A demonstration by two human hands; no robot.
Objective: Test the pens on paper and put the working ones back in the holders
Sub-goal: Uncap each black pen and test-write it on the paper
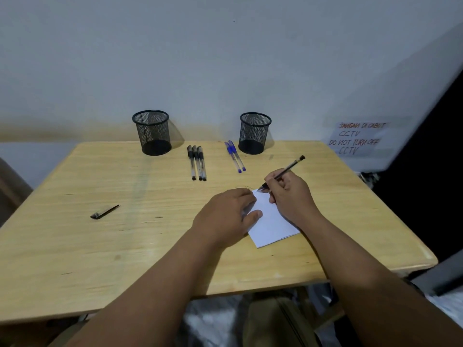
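Left hand presses paper flat; right hand fingers clamp black pen, testing. Both holders, at 12 o'clock, look empty.

Hands hide paper's left edge; sign blurred.

I count two black wire-mesh pen holders, four capped or uncapped black-tipped clear pens, two blue-capped clear pens, one loose black pen cap, and one white paper sheet.

table: two holders at back | pens between | paper in front
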